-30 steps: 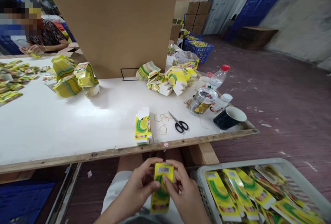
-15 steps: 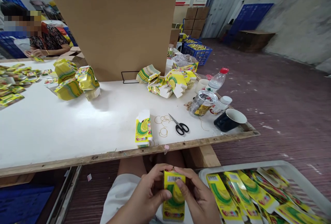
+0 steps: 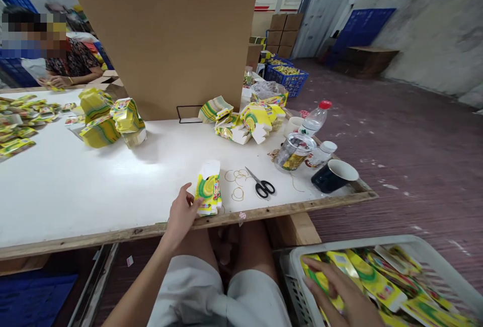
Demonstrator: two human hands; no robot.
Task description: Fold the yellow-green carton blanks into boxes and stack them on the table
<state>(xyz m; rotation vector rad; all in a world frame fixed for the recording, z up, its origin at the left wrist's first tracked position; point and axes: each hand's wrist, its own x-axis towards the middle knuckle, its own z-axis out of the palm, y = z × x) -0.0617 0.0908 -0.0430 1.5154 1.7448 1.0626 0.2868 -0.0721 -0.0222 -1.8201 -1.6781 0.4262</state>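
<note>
My left hand (image 3: 183, 215) is at the left side of a small stack of flat yellow-green printed cartons (image 3: 208, 188) near the table's front edge. Its thumb rests over the top carton and the fingers are apart; no firm grip shows. Over the white plastic basket (image 3: 405, 239) at the lower right, my right hand (image 3: 339, 287) has its fingers spread. Below that hand lie several yellow box packs (image 3: 377, 279), partly hidden by it. Whether the right fingers touch a pack I cannot tell.
Scissors (image 3: 261, 183) and rubber bands (image 3: 237, 193) lie right of the stack. A dark mug (image 3: 330, 180), a clear jar (image 3: 295, 152) and bottles stand at the right corner. More carton bundles (image 3: 96, 128) sit farther back near a tall cardboard sheet (image 3: 162, 35). Another person sits far left.
My hands have parted. The pack held over my lap is out of both hands; the left hand has moved up to the carton stack, the right to the basket.
</note>
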